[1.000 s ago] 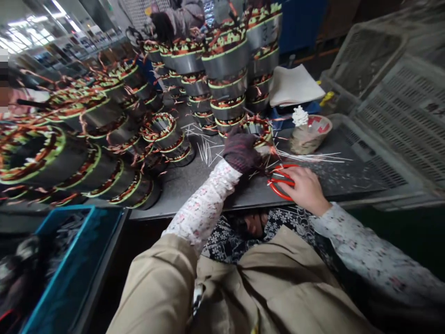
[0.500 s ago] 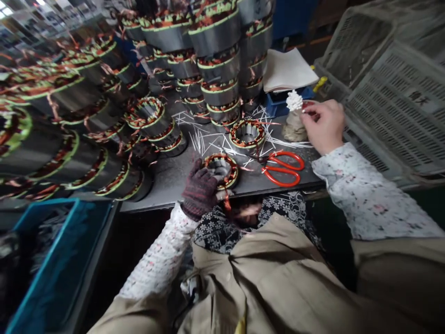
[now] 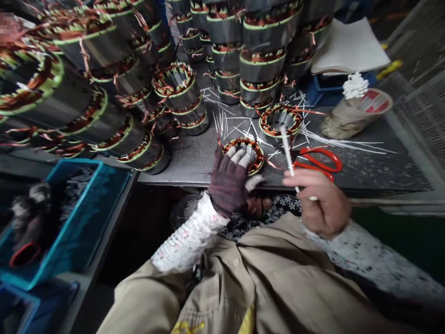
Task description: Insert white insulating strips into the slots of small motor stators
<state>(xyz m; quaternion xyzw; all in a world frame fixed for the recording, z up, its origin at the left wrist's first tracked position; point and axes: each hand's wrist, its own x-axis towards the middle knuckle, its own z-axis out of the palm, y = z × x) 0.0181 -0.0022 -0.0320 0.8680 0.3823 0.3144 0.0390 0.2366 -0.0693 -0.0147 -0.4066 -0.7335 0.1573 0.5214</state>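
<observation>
My left hand point(image 3: 229, 183), in a dark fingertip-less glove, rests on a copper-wound motor stator point(image 3: 257, 160) at the table's front edge. Its pale fingertips lie stretched over the ring's opening, and the thumb stands apart. Pinched in my bare right hand point(image 3: 327, 202) is a thin white stick point(image 3: 287, 150), blurred and pointing up and away. A second stator point(image 3: 280, 121) sits just behind the first. Red-handled scissors point(image 3: 321, 158) lie beyond my right hand, which partly covers them.
Stacked stators point(image 3: 264, 55) line the back and left. White strips point(image 3: 239, 127) are strewn over the table. At the right, a wrapped roll point(image 3: 342, 116) holds a white bundle point(image 3: 355, 85). Papers point(image 3: 351, 46) lie on a blue bin. A teal crate point(image 3: 66, 208) stands lower left.
My right hand has come from the white bundle toward me, with a white stick in it. My left hand's fingers now stretch across the stator. The whole view has shifted.
</observation>
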